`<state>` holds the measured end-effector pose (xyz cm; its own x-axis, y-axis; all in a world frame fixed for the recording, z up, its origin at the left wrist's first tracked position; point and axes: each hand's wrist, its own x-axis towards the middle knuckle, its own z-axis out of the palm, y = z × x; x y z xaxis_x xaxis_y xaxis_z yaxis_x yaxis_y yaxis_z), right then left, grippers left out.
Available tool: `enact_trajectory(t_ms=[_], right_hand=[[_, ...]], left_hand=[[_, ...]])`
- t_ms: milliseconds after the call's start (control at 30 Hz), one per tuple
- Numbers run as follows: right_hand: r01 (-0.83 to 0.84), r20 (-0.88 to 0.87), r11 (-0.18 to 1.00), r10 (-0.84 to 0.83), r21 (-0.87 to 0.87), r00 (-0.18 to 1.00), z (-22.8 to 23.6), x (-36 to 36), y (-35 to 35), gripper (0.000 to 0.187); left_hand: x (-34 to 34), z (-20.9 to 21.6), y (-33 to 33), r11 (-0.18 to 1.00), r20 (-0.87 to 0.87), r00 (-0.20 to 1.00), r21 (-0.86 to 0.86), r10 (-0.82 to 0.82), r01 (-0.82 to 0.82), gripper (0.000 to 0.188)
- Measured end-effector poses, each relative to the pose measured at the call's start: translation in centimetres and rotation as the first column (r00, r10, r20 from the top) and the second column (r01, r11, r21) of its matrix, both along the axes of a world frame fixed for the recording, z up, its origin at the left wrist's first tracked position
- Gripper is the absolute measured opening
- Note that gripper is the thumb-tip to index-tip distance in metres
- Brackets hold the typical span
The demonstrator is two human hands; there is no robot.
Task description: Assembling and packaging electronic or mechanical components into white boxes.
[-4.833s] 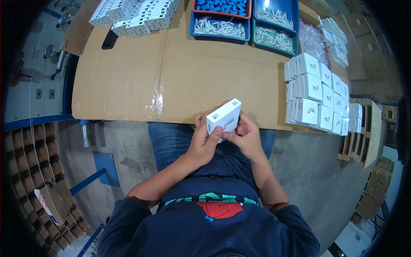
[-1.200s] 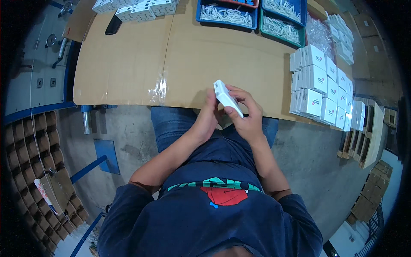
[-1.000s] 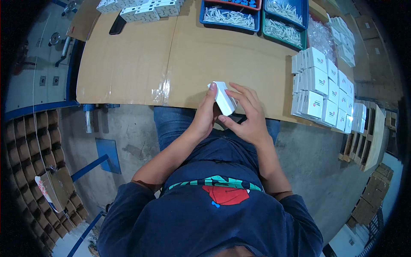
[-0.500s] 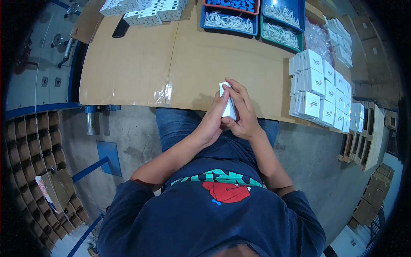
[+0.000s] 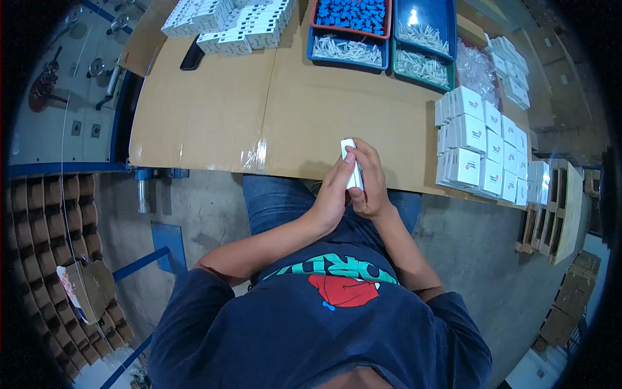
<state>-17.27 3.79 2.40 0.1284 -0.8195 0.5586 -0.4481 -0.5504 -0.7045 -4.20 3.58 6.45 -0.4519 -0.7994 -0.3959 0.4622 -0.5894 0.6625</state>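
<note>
A small white box-shaped piece (image 5: pixel 352 170) is pressed between my two hands, just past the near edge of the cardboard-covered table (image 5: pixel 201 123). My left hand (image 5: pixel 332 193) closes on its left side, with the thumb lying along the top. From the right, my right hand (image 5: pixel 370 181) wraps round it, fingers bent over the far end and thumb at the near end. The palms hide most of the piece, so its full shape cannot be made out.
White boxes (image 5: pixel 468 133) stand stacked at the table's right. Trays hold white plastic pieces (image 5: pixel 346 50) and blue pieces (image 5: pixel 353 16) at the far side, beside clear plastic bags (image 5: pixel 478 68). White blocks (image 5: pixel 249 29) and a black phone (image 5: pixel 192 55) lie far left.
Both hands have closed more tightly round the white piece, and less of its side shows. The whole table sits slightly lower in the view.
</note>
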Motion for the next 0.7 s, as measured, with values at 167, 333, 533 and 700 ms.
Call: enact_trajectory(t_ms=[167, 333, 533, 700], right_hand=[[-0.004, -0.018, 0.999, 0.004, 0.036, 1.0, -0.2, -0.1, 0.4, 0.076], [-0.063, 0.082, 0.989, 0.052, 0.13, 0.995, 1.0, 0.1, 0.3, 0.083], [-0.138, 0.232, 0.903, 0.044, 0.408, 0.972, 1.9, -0.2, 0.9, 0.082], [-0.235, 0.334, 0.846, 0.072, 0.478, 0.94, 2.5, 0.5, 0.7, 0.08]], left_hand=[[0.1, 0.1, 0.6, 0.999, -0.004, 1.0, 0.038, 0.025, -0.025, 0.048], [0.6, -1.5, 0.1, 0.999, 0.036, 0.999, 0.028, 0.036, -0.037, 0.046], [2.0, -1.4, -1.1, 0.957, 0.046, 0.996, -0.286, 0.071, -0.055, 0.072], [2.2, -2.4, -1.1, 0.969, 0.008, 0.995, -0.226, 0.102, -0.097, 0.072]])
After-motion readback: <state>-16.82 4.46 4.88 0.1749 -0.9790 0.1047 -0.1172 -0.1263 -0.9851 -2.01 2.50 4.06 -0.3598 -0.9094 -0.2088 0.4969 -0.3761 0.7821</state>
